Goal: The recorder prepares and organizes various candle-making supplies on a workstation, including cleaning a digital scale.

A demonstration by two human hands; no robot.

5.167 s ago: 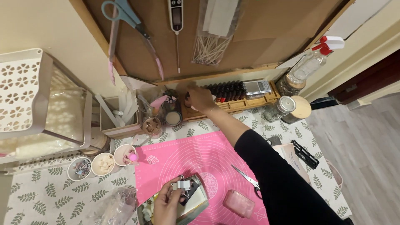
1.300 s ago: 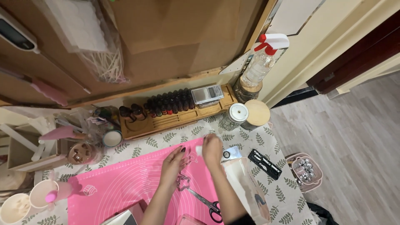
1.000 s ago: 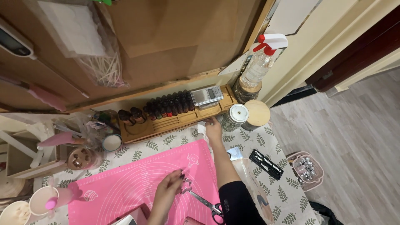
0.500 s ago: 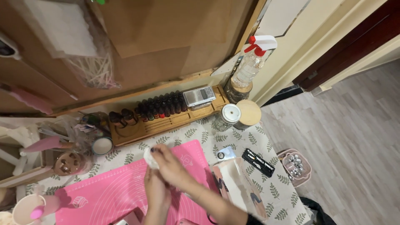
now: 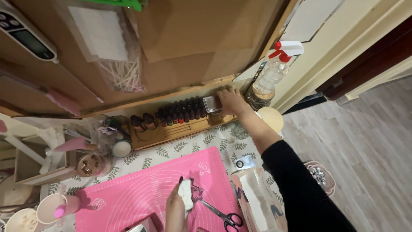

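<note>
White tissue is now bunched in the left hand [image 5: 178, 206], pressing on the pink mat [image 5: 141, 193] beside a metal cookie cutter [image 5: 197, 193]. Beyond the mat, the right hand [image 5: 231, 101] has reached out, closing over the small digital scale [image 5: 211, 104] on the wooden rack [image 5: 180, 129].

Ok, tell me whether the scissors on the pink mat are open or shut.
Open. The scissors lie flat on the pink mat with blades slightly parted, beside the left hand.

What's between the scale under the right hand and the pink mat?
In the head view, the front of the wooden rack that bears the scale, then a bare strip of leaf-print cloth, then the pink mat. The right hand rests on the scale.
</note>
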